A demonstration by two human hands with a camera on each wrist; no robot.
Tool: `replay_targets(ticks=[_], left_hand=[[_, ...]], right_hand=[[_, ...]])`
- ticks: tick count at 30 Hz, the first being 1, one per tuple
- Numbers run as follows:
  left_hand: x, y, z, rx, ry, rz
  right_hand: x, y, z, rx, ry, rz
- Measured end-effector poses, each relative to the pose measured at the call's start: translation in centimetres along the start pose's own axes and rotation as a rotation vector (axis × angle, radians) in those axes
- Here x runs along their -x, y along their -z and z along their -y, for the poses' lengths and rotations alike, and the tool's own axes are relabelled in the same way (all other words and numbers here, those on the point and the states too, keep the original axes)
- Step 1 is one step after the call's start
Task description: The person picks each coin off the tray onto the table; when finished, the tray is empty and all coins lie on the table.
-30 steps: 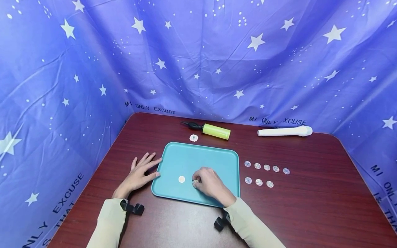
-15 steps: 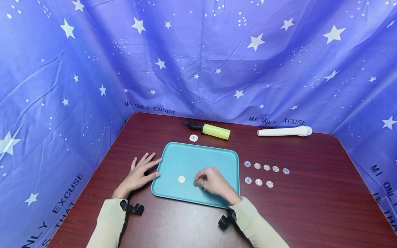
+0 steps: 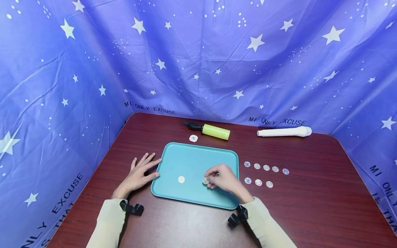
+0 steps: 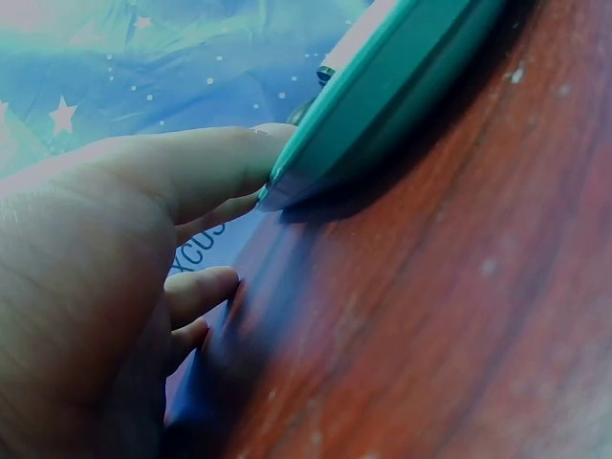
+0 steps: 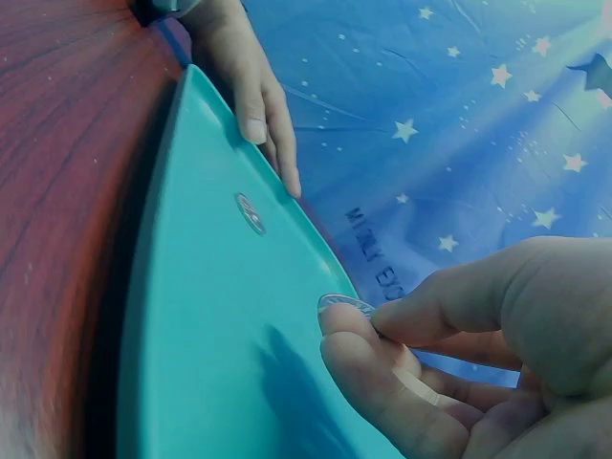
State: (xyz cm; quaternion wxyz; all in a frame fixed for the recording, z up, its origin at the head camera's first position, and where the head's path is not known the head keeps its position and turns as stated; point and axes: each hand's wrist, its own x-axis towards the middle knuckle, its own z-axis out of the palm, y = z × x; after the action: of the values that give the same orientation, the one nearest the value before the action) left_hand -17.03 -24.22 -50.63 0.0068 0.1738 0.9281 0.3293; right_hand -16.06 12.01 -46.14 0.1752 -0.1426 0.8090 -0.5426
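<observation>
In the head view my right hand is over the right half of a turquoise tray. Between its thumb and fingers it pinches a small, thin round disc with a fine pattern, partly covered by the fingertips. The right wrist view shows this disc's edge raised above the tray floor. Another pale round disc lies flat on the tray, left of the pinched one. With its fingers spread and straight, my left hand rests at the tray's left rim; thumb and index finger touch that rim.
Right of the tray, several similar discs lie in two rows, a back row and a front row. Behind the tray are a scalloped white piece, a yellow-green hand pump and a white microphone-shaped object. A starry blue curtain surrounds the table.
My right hand has lifted its disc and moved right across the tray, away from the flat disc. My left hand has stayed at the tray's rim.
</observation>
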Motion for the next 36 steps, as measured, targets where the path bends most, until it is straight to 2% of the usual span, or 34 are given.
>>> replay_targets(ticks=[8, 20, 31, 36], left_hand=[[0.0, 0.1, 0.1, 0.001, 0.004, 0.006], [0.1, -0.1, 0.2, 0.001, 0.012, 0.007], [0.0, -0.2, 0.2, -0.004, 0.011, 0.006], [-0.1, -0.2, 0.2, -0.007, 0.013, 0.004]], right_hand=[[0.9, 2.0, -0.8, -0.081, -0.049, -0.040], [2.9, 6.0, -2.1, -0.145, -0.025, -0.074], [5.4, 9.5, -3.1, -0.165, -0.061, -0.172], [6.8, 11.1, -3.8, -0.172, -0.033, -0.223]])
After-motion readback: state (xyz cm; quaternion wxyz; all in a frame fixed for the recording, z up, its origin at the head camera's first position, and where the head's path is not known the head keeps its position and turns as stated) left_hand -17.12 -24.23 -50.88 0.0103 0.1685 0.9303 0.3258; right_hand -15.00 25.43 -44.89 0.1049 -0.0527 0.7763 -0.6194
